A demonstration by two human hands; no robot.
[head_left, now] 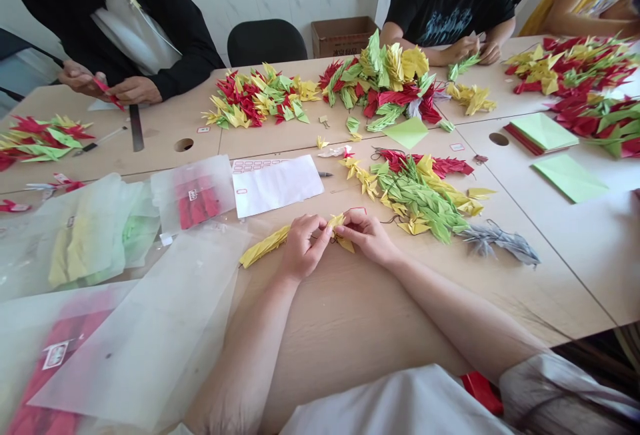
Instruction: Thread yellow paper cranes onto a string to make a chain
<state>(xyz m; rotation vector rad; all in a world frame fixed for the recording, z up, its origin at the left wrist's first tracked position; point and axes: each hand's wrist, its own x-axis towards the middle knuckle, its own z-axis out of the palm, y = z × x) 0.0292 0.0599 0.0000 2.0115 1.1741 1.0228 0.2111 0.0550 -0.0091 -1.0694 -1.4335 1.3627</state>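
My left hand [305, 241] and my right hand [369, 238] meet over the table, both pinching a yellow folded paper crane [337, 223] between thumbs and fingers. Beyond my left hand, a strand of stacked yellow paper cranes [265, 248] lies out to the left; whether it joins the piece I hold is hidden. A dark thread [390, 219] runs on the table just right of my right hand. Strands of green paper cranes [420, 198], with red and yellow ones around them, lie to the right. A grey tassel-like bundle [503, 241] rests past them.
Translucent plastic bags [145, 321] with red, yellow and green strands cover the left. A white label sheet [280, 188] lies ahead. Heaps of coloured cranes [260, 98] line the far side, where other people sit folding paper. Green paper squares [543, 131] are stacked at right.
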